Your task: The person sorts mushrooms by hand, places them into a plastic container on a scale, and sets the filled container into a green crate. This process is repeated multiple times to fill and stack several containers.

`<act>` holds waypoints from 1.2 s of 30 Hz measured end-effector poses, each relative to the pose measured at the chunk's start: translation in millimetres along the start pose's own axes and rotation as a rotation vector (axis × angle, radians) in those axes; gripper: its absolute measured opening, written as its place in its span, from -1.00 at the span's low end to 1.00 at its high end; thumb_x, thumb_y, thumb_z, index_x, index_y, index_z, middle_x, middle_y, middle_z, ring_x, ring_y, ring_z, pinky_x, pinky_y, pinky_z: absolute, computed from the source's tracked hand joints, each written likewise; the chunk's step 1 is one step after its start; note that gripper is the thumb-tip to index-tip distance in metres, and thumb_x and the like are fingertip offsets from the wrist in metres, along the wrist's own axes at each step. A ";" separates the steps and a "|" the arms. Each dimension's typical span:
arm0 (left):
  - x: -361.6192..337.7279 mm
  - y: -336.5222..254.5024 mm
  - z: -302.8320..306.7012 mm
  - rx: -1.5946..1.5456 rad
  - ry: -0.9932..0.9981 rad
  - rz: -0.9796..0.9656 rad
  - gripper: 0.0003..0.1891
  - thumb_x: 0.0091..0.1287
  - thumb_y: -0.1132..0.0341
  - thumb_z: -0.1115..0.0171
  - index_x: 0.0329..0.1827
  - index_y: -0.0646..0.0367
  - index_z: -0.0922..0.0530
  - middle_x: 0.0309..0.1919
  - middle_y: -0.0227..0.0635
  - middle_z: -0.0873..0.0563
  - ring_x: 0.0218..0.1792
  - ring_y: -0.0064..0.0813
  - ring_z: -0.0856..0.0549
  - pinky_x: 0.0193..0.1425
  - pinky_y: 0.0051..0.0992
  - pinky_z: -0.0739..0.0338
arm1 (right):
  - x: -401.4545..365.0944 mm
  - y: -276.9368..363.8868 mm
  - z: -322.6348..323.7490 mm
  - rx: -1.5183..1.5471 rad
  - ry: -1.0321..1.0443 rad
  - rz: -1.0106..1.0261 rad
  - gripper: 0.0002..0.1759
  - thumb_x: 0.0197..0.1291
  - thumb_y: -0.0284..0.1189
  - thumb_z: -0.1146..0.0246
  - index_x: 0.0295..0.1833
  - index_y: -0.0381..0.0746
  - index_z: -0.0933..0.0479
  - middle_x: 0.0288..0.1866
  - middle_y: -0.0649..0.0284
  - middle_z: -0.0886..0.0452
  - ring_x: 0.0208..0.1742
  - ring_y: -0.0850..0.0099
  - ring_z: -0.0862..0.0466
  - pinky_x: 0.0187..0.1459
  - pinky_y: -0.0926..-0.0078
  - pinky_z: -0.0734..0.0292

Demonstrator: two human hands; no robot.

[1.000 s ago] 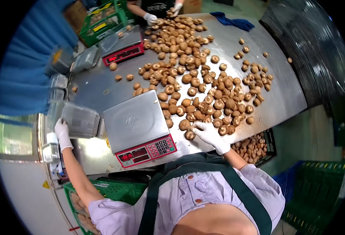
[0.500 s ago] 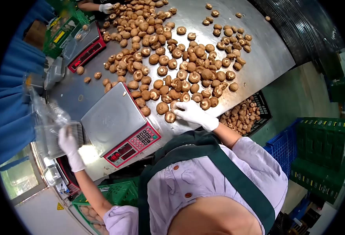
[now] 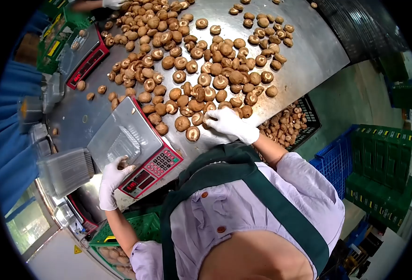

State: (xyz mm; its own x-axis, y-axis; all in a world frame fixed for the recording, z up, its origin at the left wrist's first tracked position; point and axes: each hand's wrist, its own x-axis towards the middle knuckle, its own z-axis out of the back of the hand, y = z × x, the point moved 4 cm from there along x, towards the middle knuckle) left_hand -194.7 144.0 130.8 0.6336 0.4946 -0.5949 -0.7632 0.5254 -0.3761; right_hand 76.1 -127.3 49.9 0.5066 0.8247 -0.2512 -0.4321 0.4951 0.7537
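Note:
On the near scale (image 3: 153, 150), a clear plastic tray (image 3: 122, 143) lies on the metal plate. My left hand (image 3: 115, 179), in a white glove, has its curled fingers at the tray's near edge. My right hand (image 3: 231, 125), also gloved, is palm down at the near edge of the shiitake mushrooms (image 3: 220, 82). Its fingers close round a mushroom that the hand mostly hides. A loose shiitake mushroom (image 3: 192, 134) sits just left of that hand, stem side up.
Stacked clear trays (image 3: 66, 171) stand left of the scale. A second scale (image 3: 88, 60) is farther back, near another person's gloved hand (image 3: 113, 3). A black crate (image 3: 314, 122) of mushrooms stands below the table's right edge, with green boxes (image 3: 381, 156) beyond.
My left hand has moved right from the stacked trays to the scale, bringing a clear tray onto its plate. The right hand stays among the near mushrooms. The whole view has shifted slightly.

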 end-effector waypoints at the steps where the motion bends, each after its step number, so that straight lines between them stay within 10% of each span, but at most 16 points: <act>1: -2.9 -11.9 6.3 -0.018 -0.038 -0.003 -0.43 0.03 0.14 -0.45 0.09 0.20 -0.54 -0.30 -0.18 -0.69 -0.29 -0.43 -0.66 -0.11 -0.47 -0.53 | 1.4 -4.7 3.9 -0.054 0.007 0.007 -0.69 0.15 -0.19 -0.16 -0.14 -0.18 -0.60 -0.34 -0.01 -0.63 -0.29 0.04 -0.64 -0.18 0.16 -0.53; 11: 54.2 -180.1 -45.6 -0.040 -0.357 -0.639 -0.58 0.15 0.28 -0.29 0.10 0.10 -0.52 -0.02 -0.15 -0.61 0.03 -0.18 -0.58 0.12 -0.36 -0.46 | 14.3 -71.8 74.7 -0.464 -0.648 -0.011 -0.65 0.00 -0.38 -0.31 -0.04 -0.15 -0.52 -0.03 0.19 -0.60 0.00 0.22 -0.53 -0.01 0.26 -0.44; 17: 143.6 -237.3 -149.5 0.365 -0.417 -0.789 -0.43 0.09 0.24 -0.31 0.22 -0.05 -0.39 0.25 -0.16 -0.37 0.21 -0.15 -0.41 0.26 -0.06 -0.27 | 47.9 -98.9 88.6 -0.545 -0.508 0.052 -0.42 -0.06 -0.26 -0.37 0.13 -0.13 -0.43 -0.01 0.21 -0.59 -0.01 0.24 -0.52 0.02 0.27 -0.42; 27: 197.4 -193.4 -109.5 0.214 -0.603 -0.162 -0.50 0.19 -0.10 -0.17 -0.09 0.19 -0.54 -0.11 -0.17 -0.61 -0.03 -0.16 -0.55 0.03 -0.14 -0.37 | 33.5 -139.1 124.2 -0.239 -0.619 -0.276 -0.35 -0.03 0.07 -0.29 0.02 -0.22 -0.52 -0.19 -0.04 -0.59 -0.14 0.09 -0.62 -0.09 0.22 -0.52; 36: 183.1 -198.2 -127.2 0.070 -0.543 -0.390 -0.47 0.13 0.09 -0.29 0.17 0.02 -0.47 0.03 -0.27 -0.56 0.15 -0.27 -0.46 0.26 -0.19 -0.19 | 34.4 -170.4 123.7 0.196 -0.572 -0.348 -0.38 0.03 0.07 -0.24 -0.15 -0.33 -0.58 -0.44 -0.07 -0.62 -0.31 0.08 -0.66 -0.19 0.29 -0.54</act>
State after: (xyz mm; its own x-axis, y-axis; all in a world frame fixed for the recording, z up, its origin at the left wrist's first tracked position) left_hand 56.5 42.4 6.0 0.8492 0.5276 0.0236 -0.4669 0.7709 -0.4334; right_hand 259.4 -217.1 -12.0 0.9279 0.3269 -0.1794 -0.0580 0.6018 0.7966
